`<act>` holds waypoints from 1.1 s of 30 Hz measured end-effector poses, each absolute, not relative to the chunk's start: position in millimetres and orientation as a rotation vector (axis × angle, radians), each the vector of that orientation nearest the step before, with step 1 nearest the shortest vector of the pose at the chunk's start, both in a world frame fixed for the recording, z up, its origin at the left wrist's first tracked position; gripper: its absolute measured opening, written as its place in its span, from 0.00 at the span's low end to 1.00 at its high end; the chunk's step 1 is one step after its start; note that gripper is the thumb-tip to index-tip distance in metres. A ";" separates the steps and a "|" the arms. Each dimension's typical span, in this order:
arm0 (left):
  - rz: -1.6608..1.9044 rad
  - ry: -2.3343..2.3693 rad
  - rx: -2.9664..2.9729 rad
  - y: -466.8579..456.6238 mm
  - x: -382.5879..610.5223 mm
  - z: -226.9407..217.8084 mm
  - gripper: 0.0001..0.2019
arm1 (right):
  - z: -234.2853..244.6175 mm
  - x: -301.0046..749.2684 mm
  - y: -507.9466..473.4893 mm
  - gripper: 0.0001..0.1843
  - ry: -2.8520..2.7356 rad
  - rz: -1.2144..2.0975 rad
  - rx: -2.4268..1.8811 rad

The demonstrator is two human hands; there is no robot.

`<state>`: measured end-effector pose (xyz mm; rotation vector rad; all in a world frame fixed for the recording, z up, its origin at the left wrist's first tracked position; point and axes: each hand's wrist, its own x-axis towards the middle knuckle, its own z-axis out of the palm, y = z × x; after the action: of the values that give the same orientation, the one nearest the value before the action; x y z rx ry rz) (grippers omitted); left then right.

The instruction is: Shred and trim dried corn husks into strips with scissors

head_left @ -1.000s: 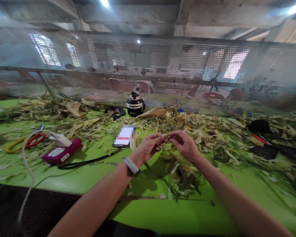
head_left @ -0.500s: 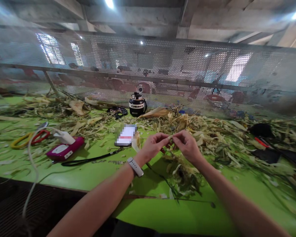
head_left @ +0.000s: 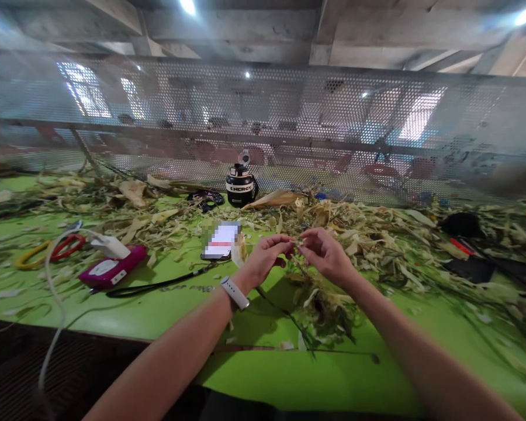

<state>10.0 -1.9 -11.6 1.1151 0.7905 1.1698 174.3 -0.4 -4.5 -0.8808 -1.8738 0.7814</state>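
My left hand [head_left: 265, 260], with a pale band watch on its wrist, is closed in a pinch near the middle of the table. Facing it, my right hand [head_left: 326, 257] also pinches, its fingertips almost touching the left ones. A thin, pale strip of husk [head_left: 297, 241] shows between the two sets of fingertips; its details are too small to make out. Below the hands lies a crumpled bunch of dried husk [head_left: 326, 313] with dark, stringy leaves. A green stem [head_left: 284, 313] runs from beneath my left hand toward the front edge.
Dried husks [head_left: 386, 245] are heaped across the back of the green table [head_left: 245, 374]. A phone [head_left: 221, 240], a black bottle [head_left: 240, 187], a magenta power bank [head_left: 114, 266] with a white cable and a black strap [head_left: 158, 286] lie around. A perforated screen [head_left: 263, 128] stands behind.
The fingertips of both hands have shifted slightly, and my left hand's lower fingers have loosened a little. The whole view has moved slightly; the table's contents lie as before.
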 end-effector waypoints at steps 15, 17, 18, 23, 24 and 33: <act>1.132 0.638 1.068 -4.0 11.2 -13.4 0.11 | -2.2 172.0 -4.3 0.09 -1.899 0.309 -1.073; 1.152 0.668 1.125 -5.2 12.3 -12.4 0.12 | -1.6 169.9 -5.8 0.09 -1.850 0.366 -1.105; 1.170 0.690 1.154 -5.6 12.8 -12.0 0.12 | -1.9 169.0 -6.1 0.10 -1.823 0.417 -1.107; 1.245 0.795 1.274 -5.3 14.9 -11.6 0.13 | -6.7 166.4 -3.3 0.11 -1.711 0.776 -0.993; 1.252 0.807 1.289 -5.2 15.3 -11.8 0.13 | -7.4 166.4 -2.5 0.10 -1.709 0.810 -0.966; 1.184 0.771 1.410 -2.5 12.9 -15.0 0.14 | -7.5 168.5 2.1 0.09 -1.685 0.818 -0.912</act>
<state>12.9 -2.5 -15.0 1.4105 0.7708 1.1835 168.5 2.1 -7.5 -0.9123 -1.6847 0.8177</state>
